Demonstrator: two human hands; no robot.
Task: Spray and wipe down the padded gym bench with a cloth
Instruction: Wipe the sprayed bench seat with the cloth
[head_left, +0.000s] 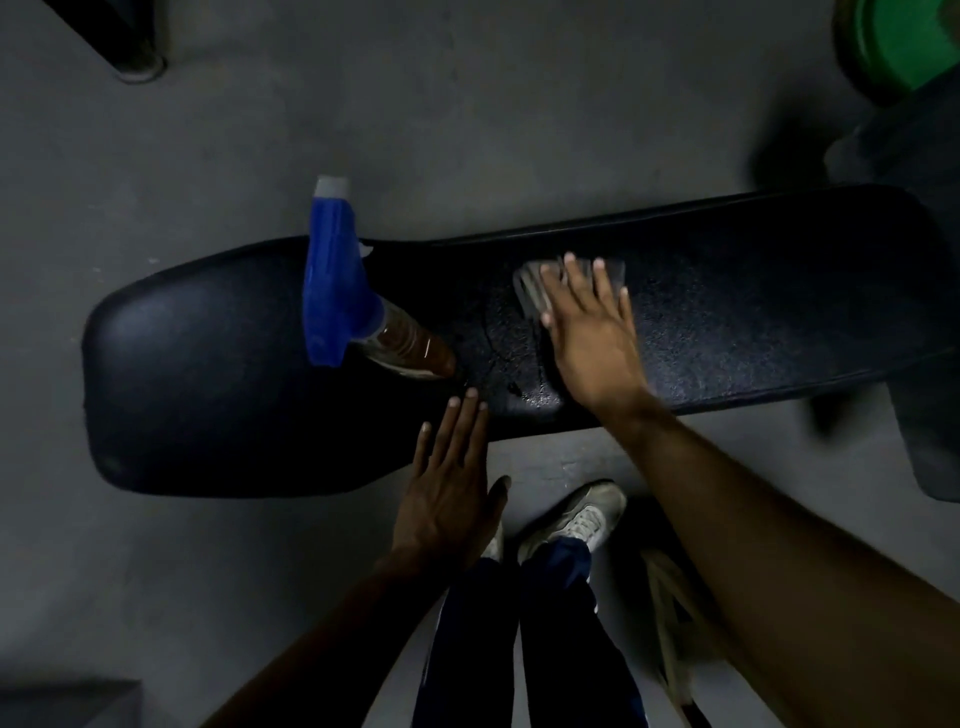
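Spray bottle (358, 306) on bench (208, 395) middle

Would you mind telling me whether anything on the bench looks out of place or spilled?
The spray bottle lies tipped on its side on the bench pad, not upright. Beside its base the pad glistens wet in a patch, left of the cloth under the right hand. Whether that is sprayed cleaner or leakage, I cannot tell.

The place looks like a gym. A long black padded bench (727, 312) with a pebbled vinyl cover stands on a bare grey floor (467, 104). Beyond the bench's right end lies a green round thing (893, 41), possibly a weight plate. A dark equipment foot (132, 57) stands beyond its left end.
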